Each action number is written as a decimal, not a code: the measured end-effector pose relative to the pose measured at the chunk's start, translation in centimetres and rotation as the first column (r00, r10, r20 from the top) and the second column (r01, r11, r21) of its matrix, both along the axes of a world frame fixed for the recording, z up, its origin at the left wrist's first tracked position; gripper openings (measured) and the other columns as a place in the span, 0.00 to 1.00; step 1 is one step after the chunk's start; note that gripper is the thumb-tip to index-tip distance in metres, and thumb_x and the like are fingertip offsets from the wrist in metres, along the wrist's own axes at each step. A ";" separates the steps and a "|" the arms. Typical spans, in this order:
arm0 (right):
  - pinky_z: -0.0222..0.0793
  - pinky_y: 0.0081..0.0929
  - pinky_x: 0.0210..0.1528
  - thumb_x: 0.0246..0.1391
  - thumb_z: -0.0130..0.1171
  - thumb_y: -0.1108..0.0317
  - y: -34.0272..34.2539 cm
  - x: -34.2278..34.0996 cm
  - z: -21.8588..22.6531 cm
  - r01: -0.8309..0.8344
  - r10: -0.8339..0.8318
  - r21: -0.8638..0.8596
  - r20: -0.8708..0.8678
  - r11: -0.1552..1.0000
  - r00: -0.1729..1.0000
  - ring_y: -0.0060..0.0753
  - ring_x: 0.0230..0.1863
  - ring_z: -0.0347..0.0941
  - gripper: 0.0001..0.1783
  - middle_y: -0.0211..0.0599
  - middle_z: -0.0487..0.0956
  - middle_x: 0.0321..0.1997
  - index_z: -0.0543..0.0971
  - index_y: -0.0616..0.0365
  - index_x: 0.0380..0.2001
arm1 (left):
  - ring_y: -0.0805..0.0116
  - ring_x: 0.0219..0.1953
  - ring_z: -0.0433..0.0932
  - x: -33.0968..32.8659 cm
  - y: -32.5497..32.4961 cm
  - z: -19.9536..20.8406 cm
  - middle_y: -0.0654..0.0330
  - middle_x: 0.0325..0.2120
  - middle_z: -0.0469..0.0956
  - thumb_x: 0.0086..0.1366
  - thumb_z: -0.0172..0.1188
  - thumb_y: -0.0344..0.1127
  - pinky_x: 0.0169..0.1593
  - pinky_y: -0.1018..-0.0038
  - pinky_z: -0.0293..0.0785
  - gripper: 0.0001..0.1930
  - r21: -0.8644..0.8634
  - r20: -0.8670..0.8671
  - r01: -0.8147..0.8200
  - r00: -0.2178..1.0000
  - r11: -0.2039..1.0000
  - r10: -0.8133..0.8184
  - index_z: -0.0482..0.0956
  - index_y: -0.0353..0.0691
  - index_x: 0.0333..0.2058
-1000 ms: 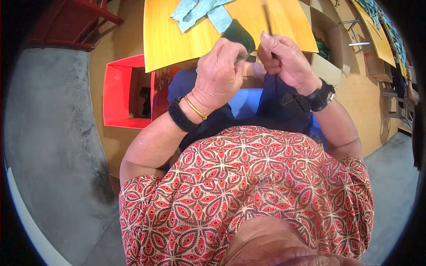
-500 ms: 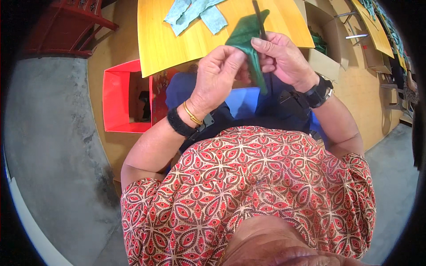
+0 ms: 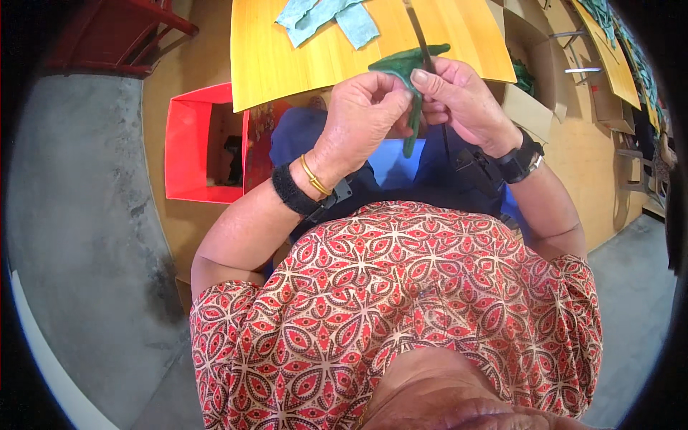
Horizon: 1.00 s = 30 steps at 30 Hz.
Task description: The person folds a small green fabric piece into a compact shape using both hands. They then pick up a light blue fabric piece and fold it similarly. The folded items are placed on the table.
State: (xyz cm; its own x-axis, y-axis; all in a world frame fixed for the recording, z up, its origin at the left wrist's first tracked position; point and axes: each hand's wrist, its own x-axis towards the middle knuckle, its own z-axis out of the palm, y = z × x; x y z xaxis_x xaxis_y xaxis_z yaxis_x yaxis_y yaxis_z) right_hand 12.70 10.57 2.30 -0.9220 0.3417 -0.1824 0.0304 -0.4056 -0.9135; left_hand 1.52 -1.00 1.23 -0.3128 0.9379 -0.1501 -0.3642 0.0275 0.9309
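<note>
Over my lap, near the table's edge, my left hand (image 3: pixel 362 115) is closed, its thumb and fingers pinching a dark green piece of cloth (image 3: pixel 396 63). One narrow strip of the cloth hangs down between my hands, and another part sticks out above them toward the right. My right hand (image 3: pixel 466 100) grips a thin dark stick (image 3: pixel 417 30) that slants up past the thumb and shows again below the fingers. The stick passes close to the cloth; whether the right fingers also hold the cloth is hidden.
Light green cloth pieces (image 3: pixel 333 20) lie on the yellow wooden table (image 3: pixel 301 75). A red open box (image 3: pixel 188 147) stands to the left, near a dark red chair (image 3: pixel 118 43). At the right is an open cardboard box (image 3: pixel 548 68) with green material inside.
The green cloth has turned and bunched between my fingers; its upper part stood tall and now lies lower and flatter. The stick stays in my right hand. The whole view has shifted slightly.
</note>
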 end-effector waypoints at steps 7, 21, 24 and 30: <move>0.53 0.09 0.16 0.51 0.50 0.68 -0.6 -0.1 -0.2 0.040 -0.032 0.207 -0.046 0.977 0.998 0.09 0.17 0.57 0.06 0.21 0.67 0.20 0.69 0.58 0.26 | 0.76 0.20 0.72 -0.5 0.0 0.3 0.62 0.19 0.71 0.57 0.51 0.31 0.26 0.79 0.74 0.06 0.009 -0.018 -0.036 0.999 0.999 0.036 0.69 0.32 0.29; 0.51 0.10 0.14 0.49 0.49 0.68 0.4 0.0 0.0 0.082 -0.100 0.233 0.065 0.969 0.993 0.09 0.14 0.55 0.06 0.21 0.64 0.18 0.69 0.59 0.26 | 0.81 0.14 0.64 -1.9 0.3 0.1 0.66 0.14 0.67 0.56 0.50 0.28 0.23 0.82 0.70 0.05 -0.058 0.066 0.002 0.998 0.998 0.002 0.70 0.33 0.25; 0.50 0.09 0.14 0.49 0.51 0.66 0.3 -0.2 0.0 0.132 -0.145 0.202 0.053 0.970 0.988 0.08 0.14 0.53 0.07 0.20 0.64 0.17 0.70 0.59 0.27 | 0.82 0.15 0.64 -1.9 0.5 0.0 0.66 0.14 0.66 0.56 0.51 0.29 0.24 0.81 0.71 0.05 -0.037 0.090 0.010 0.996 0.999 -0.007 0.70 0.34 0.24; 0.49 0.10 0.15 0.48 0.53 0.65 -0.1 -0.1 -0.7 0.041 -0.103 0.346 0.165 0.938 0.981 0.07 0.16 0.54 0.09 0.17 0.63 0.15 0.72 0.60 0.25 | 0.81 0.15 0.64 -1.3 0.4 -0.1 0.67 0.14 0.67 0.55 0.52 0.29 0.24 0.81 0.71 0.04 -0.079 0.002 0.002 1.000 0.997 -0.002 0.70 0.35 0.24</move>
State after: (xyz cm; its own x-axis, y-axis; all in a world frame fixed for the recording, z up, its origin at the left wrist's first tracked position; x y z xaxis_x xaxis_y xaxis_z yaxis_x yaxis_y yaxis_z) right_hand 12.59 10.50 1.57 -0.8556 0.4762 -0.2029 0.1877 -0.0799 -0.9790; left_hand 0.26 -0.58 1.11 -0.3110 0.9235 -0.2245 -0.3655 0.1018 0.9252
